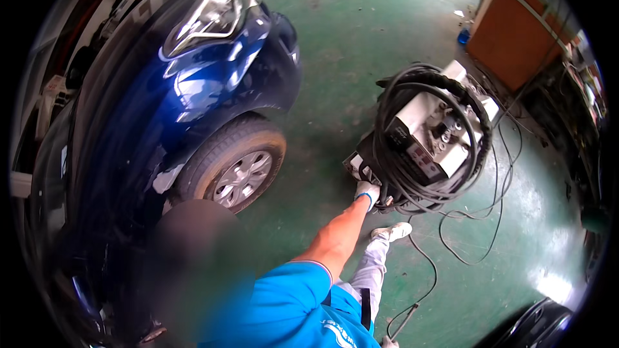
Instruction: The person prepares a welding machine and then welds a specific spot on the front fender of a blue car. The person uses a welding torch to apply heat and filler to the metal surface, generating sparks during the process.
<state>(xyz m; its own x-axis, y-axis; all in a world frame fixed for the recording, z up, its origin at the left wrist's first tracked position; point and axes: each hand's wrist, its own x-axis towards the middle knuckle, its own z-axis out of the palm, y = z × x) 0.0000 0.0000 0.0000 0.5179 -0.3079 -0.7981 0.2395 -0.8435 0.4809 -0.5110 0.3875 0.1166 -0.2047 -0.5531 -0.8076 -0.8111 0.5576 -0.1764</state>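
My left grip point(367, 191), pale-gloved with a blue cuff, is at the end of my stretched arm, at the near left corner of a boxy black-and-white machine point(419, 116). The fingers show too small against the dark parts there, so I cannot tell how far they are closed. The machine stands on the green floor point(329, 109), right of the middle of my view, with a thick coil of black hose point(396, 183) looped around it. My right grip point(389, 342) shows only partly at the lower edge, pinching a thin dark cable point(414, 308) that trails across the floor. My white shoe point(390, 232) is just below the machine. To the left is a dark blue car point(213, 87), its front wheel point(244, 177) well apart from the machine; an orange-brown cabinet point(509, 35) stands at the upper right.
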